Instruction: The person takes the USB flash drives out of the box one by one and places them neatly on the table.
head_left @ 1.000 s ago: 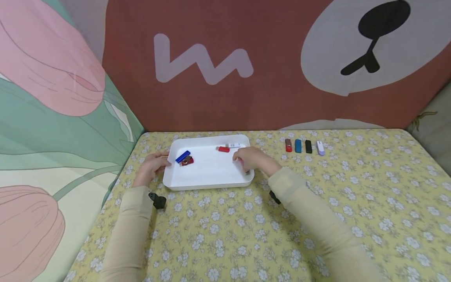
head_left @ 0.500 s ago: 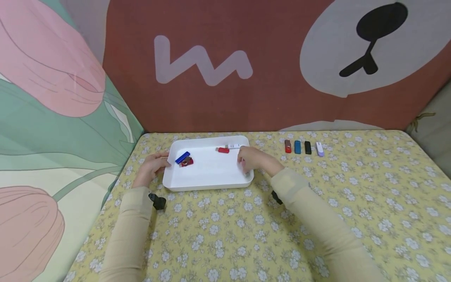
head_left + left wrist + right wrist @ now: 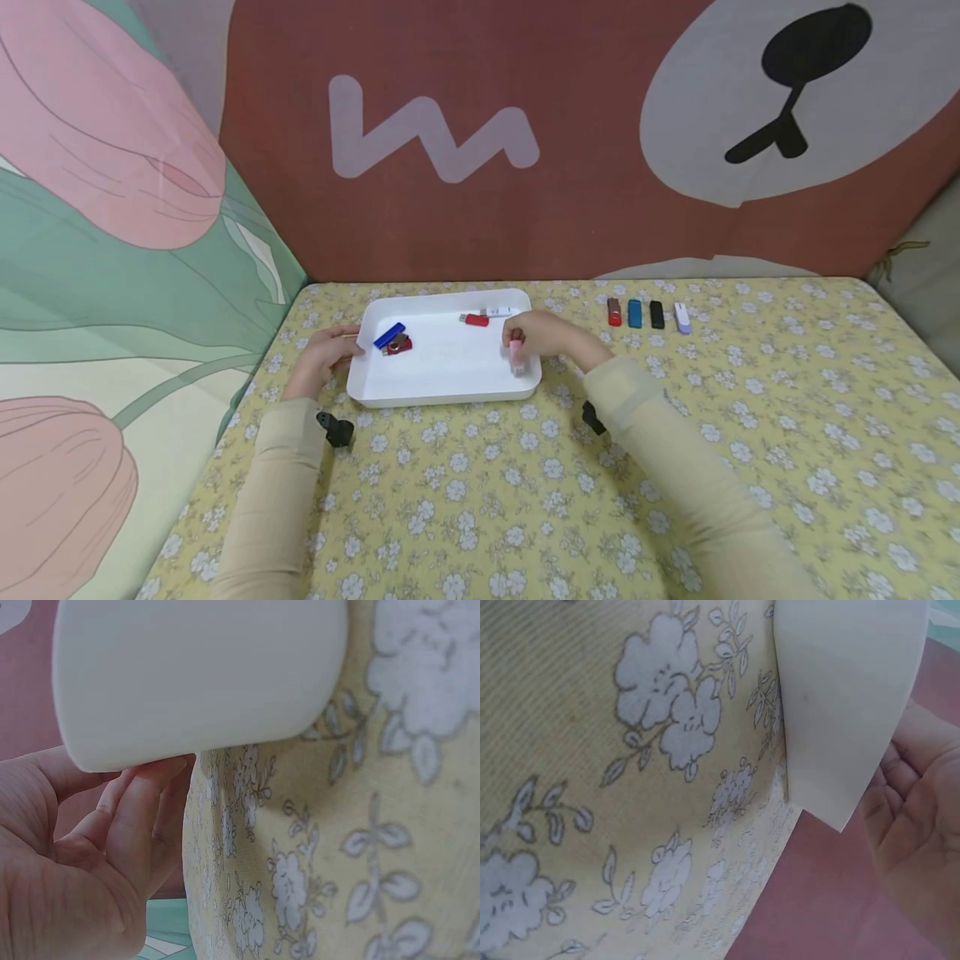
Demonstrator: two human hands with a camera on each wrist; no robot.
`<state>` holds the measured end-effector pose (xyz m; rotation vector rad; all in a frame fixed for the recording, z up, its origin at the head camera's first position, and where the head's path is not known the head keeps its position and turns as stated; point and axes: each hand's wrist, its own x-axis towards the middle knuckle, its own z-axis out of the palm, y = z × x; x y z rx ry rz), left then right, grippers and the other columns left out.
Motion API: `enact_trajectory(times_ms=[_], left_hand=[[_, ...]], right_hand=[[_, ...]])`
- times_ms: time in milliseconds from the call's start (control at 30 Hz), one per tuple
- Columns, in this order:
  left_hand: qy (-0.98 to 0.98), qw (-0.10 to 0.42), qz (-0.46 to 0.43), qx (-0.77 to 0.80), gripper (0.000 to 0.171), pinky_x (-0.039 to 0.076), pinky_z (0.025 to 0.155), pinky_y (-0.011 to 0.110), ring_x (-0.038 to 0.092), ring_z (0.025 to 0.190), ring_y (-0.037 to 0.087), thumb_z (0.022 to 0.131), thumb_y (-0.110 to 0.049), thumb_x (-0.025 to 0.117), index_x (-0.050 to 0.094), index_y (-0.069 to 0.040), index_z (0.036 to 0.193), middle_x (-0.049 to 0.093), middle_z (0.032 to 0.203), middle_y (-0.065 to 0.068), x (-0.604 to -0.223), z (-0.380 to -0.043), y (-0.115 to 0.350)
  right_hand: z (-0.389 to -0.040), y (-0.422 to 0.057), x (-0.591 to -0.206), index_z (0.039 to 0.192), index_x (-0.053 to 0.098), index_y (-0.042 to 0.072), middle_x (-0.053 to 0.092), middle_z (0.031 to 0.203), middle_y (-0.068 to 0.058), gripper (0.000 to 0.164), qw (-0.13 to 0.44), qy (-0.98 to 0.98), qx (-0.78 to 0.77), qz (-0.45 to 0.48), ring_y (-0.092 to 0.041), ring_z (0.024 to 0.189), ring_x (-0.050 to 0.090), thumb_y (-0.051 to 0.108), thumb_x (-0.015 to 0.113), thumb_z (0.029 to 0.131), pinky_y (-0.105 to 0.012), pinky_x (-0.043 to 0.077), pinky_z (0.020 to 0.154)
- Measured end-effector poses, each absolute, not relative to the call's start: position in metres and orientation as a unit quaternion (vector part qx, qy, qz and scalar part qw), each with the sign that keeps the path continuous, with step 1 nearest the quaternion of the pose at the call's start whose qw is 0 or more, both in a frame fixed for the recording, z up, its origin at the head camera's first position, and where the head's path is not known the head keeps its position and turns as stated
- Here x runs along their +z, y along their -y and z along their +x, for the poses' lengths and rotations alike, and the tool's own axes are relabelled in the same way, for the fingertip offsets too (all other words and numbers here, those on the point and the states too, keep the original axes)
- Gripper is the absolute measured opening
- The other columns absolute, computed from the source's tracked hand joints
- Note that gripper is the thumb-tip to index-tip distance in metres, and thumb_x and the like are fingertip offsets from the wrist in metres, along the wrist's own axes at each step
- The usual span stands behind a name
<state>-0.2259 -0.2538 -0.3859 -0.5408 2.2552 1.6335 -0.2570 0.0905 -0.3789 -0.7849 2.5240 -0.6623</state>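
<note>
In the head view a white tray [image 3: 450, 367] lies on the table with several USB sticks inside. My left hand [image 3: 324, 352] holds its left end, thumb at the rim; in the left wrist view the fingers [image 3: 139, 817] meet the outer wall. Over the tray's right end, my right hand [image 3: 551, 333] pinches a small pink USB stick [image 3: 517, 357], which points down. The right wrist view hides these fingertips behind the tray wall [image 3: 840, 705]. Inside the tray are a blue stick [image 3: 389, 335], a dark red swivel one [image 3: 397, 344], a red one [image 3: 474, 319] and a white one [image 3: 497, 312].
To the right of the tray several USB sticks stand in a row on the flowered cloth [image 3: 465, 492]: red-brown [image 3: 614, 312], blue [image 3: 634, 313], black [image 3: 657, 314] and white-purple [image 3: 682, 317]. A printed fabric wall [image 3: 450, 225] rises behind the table.
The pink stick, mostly hidden by my right hand before, now shows below its fingers as the hand shifts and turns slightly over the tray's right end. My left hand stays at the tray.
</note>
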Motion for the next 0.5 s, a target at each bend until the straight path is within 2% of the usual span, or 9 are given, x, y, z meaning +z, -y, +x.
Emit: enact_trajectory(times_ms=[233,500], left_hand=[[-0.785,0.148,-0.198,0.568,0.06,0.047,0.057,0.015,0.055,0.059,-0.003,0.09,0.002,0.053,0.035,-0.004,0.147,0.038,0.15,0.02,-0.386,-0.226,0.254],[-0.785,0.151,-0.196,0.567,0.059,0.046,0.056,0.015,0.048,0.052,-0.001,0.09,0.001,0.052,0.036,-0.005,0.147,0.038,0.15,0.019,-0.386,-0.226,0.255]], right_hand=[[-0.265,-0.096,-0.388,0.097,0.066,0.006,0.064,0.098,-0.008,0.009,0.213,-0.884,-0.322,-0.264,-0.019,0.094,0.057,0.007,0.064,0.089,-0.033,0.048,0.088],[-0.269,-0.101,-0.39,0.102,0.066,0.0,0.066,0.103,-0.014,0.015,0.197,-0.872,-0.365,-0.26,-0.024,0.099,0.059,0.009,0.064,0.089,-0.038,0.048,0.093]])
